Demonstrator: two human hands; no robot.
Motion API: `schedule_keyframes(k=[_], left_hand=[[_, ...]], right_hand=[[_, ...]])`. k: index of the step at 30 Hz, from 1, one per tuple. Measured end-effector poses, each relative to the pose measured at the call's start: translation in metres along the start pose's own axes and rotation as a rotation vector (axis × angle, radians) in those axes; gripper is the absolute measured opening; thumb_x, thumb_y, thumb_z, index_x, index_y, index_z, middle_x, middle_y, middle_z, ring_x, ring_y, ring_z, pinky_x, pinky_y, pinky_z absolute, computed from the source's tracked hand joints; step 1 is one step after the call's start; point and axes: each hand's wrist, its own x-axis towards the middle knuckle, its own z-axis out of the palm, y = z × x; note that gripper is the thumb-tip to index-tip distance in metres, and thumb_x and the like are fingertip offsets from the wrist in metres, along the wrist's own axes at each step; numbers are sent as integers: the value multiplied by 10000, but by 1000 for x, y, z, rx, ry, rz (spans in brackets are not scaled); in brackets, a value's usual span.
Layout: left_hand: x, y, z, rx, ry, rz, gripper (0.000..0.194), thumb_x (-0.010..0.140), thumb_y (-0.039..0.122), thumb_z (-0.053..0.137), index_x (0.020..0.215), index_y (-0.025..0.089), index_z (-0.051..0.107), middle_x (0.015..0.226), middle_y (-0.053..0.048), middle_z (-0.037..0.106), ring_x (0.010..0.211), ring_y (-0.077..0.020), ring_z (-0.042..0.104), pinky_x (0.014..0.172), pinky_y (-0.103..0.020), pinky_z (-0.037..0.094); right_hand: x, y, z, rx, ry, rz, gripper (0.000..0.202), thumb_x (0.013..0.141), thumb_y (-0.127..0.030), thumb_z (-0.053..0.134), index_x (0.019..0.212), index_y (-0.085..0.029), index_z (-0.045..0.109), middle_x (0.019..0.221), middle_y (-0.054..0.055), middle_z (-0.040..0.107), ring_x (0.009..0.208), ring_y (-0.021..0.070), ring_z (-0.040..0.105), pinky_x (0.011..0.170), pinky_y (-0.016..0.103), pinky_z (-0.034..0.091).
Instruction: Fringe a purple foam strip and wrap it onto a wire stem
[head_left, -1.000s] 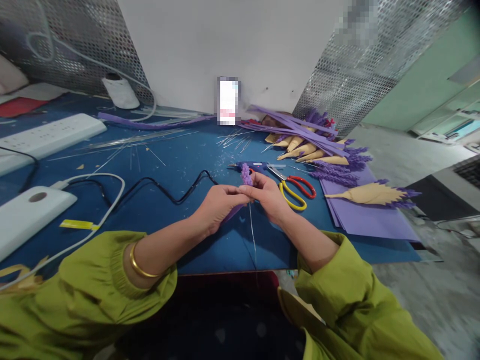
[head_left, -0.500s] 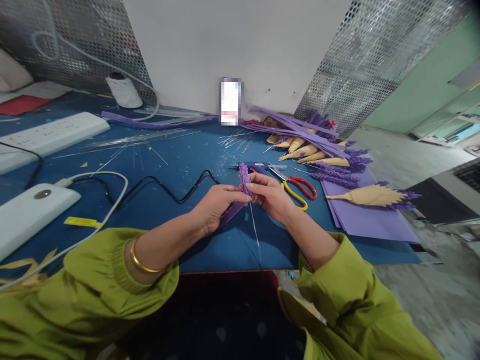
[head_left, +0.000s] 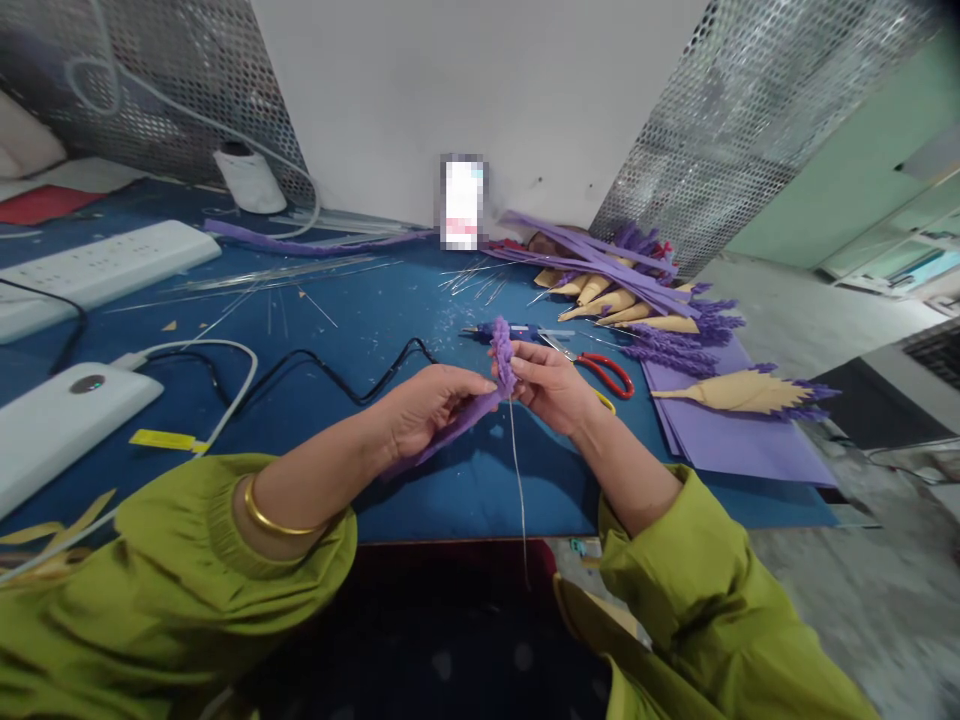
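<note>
Between the fingers of my right hand (head_left: 551, 385) is a purple paper lavender flower (head_left: 502, 355), upright on a thin wire stem (head_left: 519, 480) that hangs down past the table edge. My left hand (head_left: 442, 405) pinches a purple paper strip (head_left: 450, 432), which runs from the flower's base down under the palm. Just behind the hands lie a blue glue gun (head_left: 517, 332) and scissors (head_left: 606, 374) with red and yellow handles, partly hidden by my right hand.
Right of the hands, paper-wrapped lavender stems (head_left: 615, 300) and a finished one (head_left: 742, 392) lie on purple sheets (head_left: 757, 450). A phone (head_left: 463, 205) leans against the back panel. Power strips (head_left: 97, 275) and a black cord (head_left: 300, 360) occupy the left; loose wires (head_left: 285, 275) lie behind.
My left hand has drawn back a little to the left, so more of the purple strip shows, pulled out straighter. The flower and my right hand have shifted slightly right.
</note>
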Motion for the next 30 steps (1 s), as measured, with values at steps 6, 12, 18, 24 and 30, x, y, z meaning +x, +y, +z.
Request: schedule_keyframes(k=[6,12,18,24,30], left_hand=[[3,-7,-2,121,25,96,126,611,284,738,599,158,728,529,-14,608,441,-90,416,452,-247,261],[4,-10,-2,103,24,93,136,602,280,746,592,147,720,523,-14,604,459,-92,452,474,-236,278],[4,-10,-3,85,15,111,139,603,276,768,664,153,744,594,-21,645,522,-106,512,532,-235,355],[5,-13,-2,202,91,233,122,617,274,762,645,158,733,628,-13,657,605,-123,547,641,-252,403],[5,-14,4,197,141,255,82,595,239,725,592,160,704,598,-7,640,623,-134,552,680,-265,413]], right_hand=[[-1,1,-2,-90,-15,10,269,704,-341,799,914,-190,724,744,-6,653,587,88,534,566,213,459],[-3,-2,2,-230,-3,-62,258,682,-367,807,823,-194,678,747,-16,617,592,92,512,540,220,426],[-2,-3,7,-299,60,-157,263,666,-360,811,741,-184,630,639,-46,563,555,86,481,525,224,404],[1,3,9,-321,102,-166,280,647,-369,803,717,-184,605,609,-54,550,541,87,481,523,233,407],[3,8,10,-335,128,-177,261,651,-355,784,745,-187,608,660,-38,585,578,101,517,537,243,431]])
